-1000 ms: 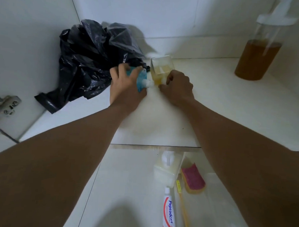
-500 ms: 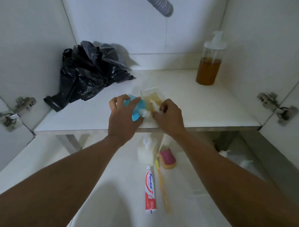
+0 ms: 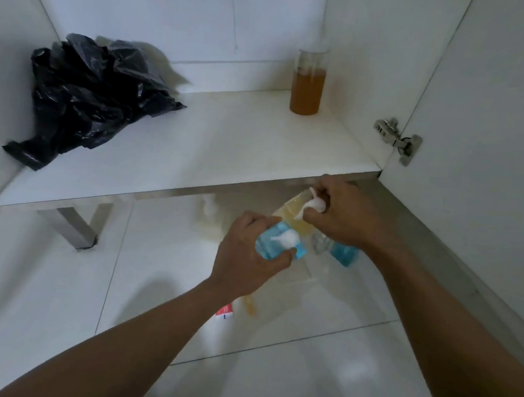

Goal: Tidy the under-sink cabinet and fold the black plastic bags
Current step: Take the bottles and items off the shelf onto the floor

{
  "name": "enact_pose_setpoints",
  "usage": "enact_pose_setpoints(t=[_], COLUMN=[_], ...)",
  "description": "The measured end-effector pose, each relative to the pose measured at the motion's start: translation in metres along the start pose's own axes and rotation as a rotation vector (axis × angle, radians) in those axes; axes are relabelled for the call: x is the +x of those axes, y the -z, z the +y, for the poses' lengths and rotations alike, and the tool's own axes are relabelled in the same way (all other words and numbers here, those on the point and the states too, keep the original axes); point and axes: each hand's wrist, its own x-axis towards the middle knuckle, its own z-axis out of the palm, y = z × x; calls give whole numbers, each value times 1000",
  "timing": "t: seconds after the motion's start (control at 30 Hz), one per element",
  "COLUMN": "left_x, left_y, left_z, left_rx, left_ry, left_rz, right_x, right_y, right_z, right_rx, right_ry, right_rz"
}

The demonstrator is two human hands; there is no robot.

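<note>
Black plastic bags (image 3: 88,100) sit crumpled at the shelf's (image 3: 227,148) back-left corner, unmoved. I have pulled both bottles off the shelf since half a second ago; they now hang over the floor tiles. My left hand (image 3: 246,254) is clamped around the blue bottle (image 3: 278,244), my right hand (image 3: 341,213) closed on the yellow bottle's (image 3: 293,214) pump. The amber dispenser (image 3: 308,83) stands at the back-right corner.

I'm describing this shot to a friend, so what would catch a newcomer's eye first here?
Most likely the two hands in front of the shelf, over the floor: the left hand has a grip on a blue pump bottle, the right hand on a yellowish pump bottle. Next, the crumpled black plastic bags heaped at the shelf's back left, and an amber dispenser standing back right.
</note>
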Motion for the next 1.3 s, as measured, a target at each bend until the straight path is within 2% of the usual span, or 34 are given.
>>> enact_pose_setpoints(t=[0.13, 0.27, 0.37, 0.5, 0.73, 1.1, 1.2, 1.3], left_x=[-31, -50, -53, -56, -44, -39, -30, -11], left_y=[-16, -30, -40, -50, -57, -64, -56, -45], left_z=[0, 0, 1, -1, -12, -33, -24, -4], left_rx=[-83, -135, -46, -11, 13, 25, 33, 37], left_ry=[125, 260, 321, 373, 414, 556, 521, 408], left_rz=[-196, -312, -368, -369, -273, -289, -263, -169], right_x=[-19, -33, -40, -43, -33, -23, -23, -15], right_y=[-5, -11, -29, -45, -61, -75, -70, -60], right_z=[16, 25, 35, 47, 47, 53, 49, 42], right_rx=[-215, -353, -364, -365, -270, -269, -266, -233], right_ry=[-120, -210, -304, -321, -331, -367, -362, -347], right_rz=[-267, -557, -638, -583, -422, -361, -316, -215])
